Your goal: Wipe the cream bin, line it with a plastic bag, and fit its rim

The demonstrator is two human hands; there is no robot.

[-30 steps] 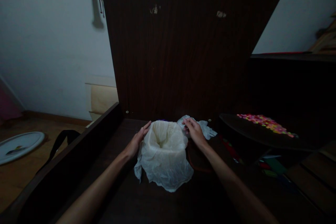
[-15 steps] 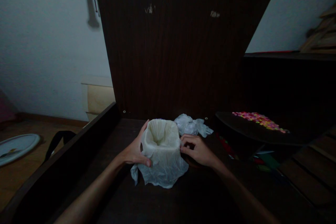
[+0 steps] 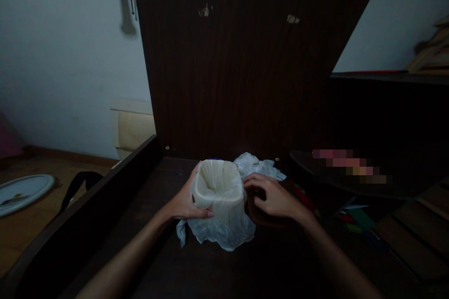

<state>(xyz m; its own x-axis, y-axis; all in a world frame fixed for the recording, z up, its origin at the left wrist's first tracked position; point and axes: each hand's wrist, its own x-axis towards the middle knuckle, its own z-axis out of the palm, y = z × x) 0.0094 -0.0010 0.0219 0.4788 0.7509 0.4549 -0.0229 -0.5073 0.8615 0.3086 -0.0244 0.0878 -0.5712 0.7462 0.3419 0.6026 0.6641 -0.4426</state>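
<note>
A pale, square-rimmed container [image 3: 219,198] stands on the dark wooden surface, lined with a thin white plastic bag [image 3: 228,231] whose edge is folded over the rim and hangs down outside. My left hand [image 3: 191,203] grips the container's left side, thumb across the front over the bag. At the right rim is my right hand [image 3: 268,194], its fingers curled beside the bag; whether they pinch it is too dark to tell. A crumpled white plastic bag [image 3: 257,166] lies just behind the container.
A low dark ledge [image 3: 115,180] runs along the left. The tall dark panel [image 3: 231,65] rises behind. On the right is a dark curved shelf [image 3: 308,168] bearing something blurred and pinkish, with a green item [image 3: 361,217] below. A white oval object [image 3: 28,191] lies on the floor.
The container is tipped slightly more toward the camera. My right hand's fingers have opened out a little and moved slightly right. The whole view has shifted a little.
</note>
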